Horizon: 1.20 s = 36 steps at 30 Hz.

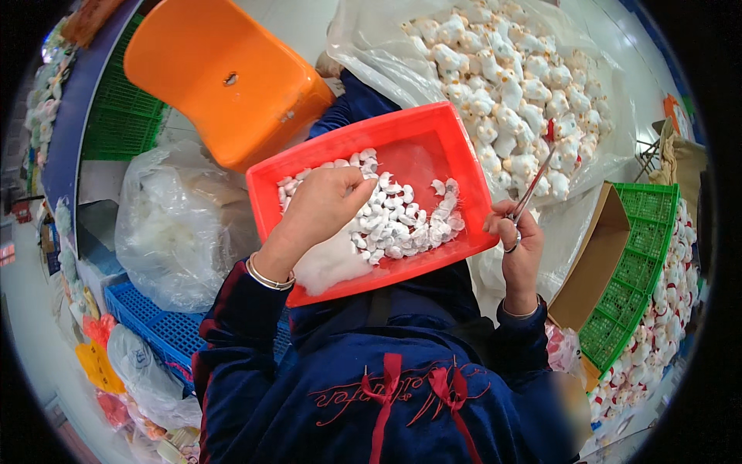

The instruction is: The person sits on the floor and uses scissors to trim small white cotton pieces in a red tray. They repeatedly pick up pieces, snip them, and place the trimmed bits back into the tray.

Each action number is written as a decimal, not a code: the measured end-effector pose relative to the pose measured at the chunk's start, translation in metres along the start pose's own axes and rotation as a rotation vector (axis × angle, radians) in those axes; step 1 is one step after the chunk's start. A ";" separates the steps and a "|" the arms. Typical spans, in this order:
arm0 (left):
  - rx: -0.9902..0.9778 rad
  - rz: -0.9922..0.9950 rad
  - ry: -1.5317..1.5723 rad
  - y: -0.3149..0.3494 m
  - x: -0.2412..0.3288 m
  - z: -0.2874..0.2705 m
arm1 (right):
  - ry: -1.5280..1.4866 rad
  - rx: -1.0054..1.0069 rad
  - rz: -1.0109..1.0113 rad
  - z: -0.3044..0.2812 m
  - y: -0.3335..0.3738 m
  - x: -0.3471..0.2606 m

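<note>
A red plastic tray (475, 174) rests tilted across my lap. Inside are many small curved white fabric pieces (402, 220), with a tuft of white stuffing (332, 267) in the near left corner. My left hand (328, 197) hovers over the left part of the tray, fingers curled and thumb pressed in; whatever they may hold is hidden. At the tray's right edge, my right hand (519, 240) is closed around ring-handled metal forceps (535, 182). Their long thin jaws point up and away, over the bag of white toys.
Beyond the tray, a large clear bag (363, 39) holds many small white plush toys (502, 85). An orange stool (224, 77) stands far left, above a plastic bag of stuffing (182, 224). Blue crate (158, 321) lies left; green crate (634, 271) and cardboard (591, 259) right.
</note>
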<state>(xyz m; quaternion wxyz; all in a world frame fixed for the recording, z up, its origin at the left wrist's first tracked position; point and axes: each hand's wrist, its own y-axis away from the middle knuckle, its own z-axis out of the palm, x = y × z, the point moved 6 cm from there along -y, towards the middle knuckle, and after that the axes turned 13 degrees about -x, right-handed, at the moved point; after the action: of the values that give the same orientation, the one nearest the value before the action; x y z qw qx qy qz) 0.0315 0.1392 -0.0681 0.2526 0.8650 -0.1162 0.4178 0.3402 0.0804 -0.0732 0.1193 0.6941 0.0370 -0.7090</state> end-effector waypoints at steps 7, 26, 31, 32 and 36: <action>-0.408 0.081 -0.204 -0.043 0.026 0.072 | -0.082 0.045 0.067 -0.008 -0.012 0.017; -0.365 0.006 -0.276 -0.021 -0.030 0.056 | -0.025 0.010 0.113 0.000 -0.024 0.021; -0.490 -0.065 -0.398 0.016 -0.042 0.055 | 0.019 0.010 0.116 -0.002 -0.022 0.024; -0.510 -0.087 -0.432 0.022 -0.047 0.054 | 0.030 0.007 0.116 -0.003 -0.023 0.024; -0.572 -0.147 -0.521 0.045 -0.062 0.054 | 0.055 0.011 0.140 -0.003 -0.025 0.025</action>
<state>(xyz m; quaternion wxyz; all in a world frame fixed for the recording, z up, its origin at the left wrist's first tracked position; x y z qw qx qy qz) 0.0096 0.0715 -0.1295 0.4748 0.8427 -0.2259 0.1157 0.3375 0.1022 -0.1013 0.1639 0.7149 -0.0124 -0.6797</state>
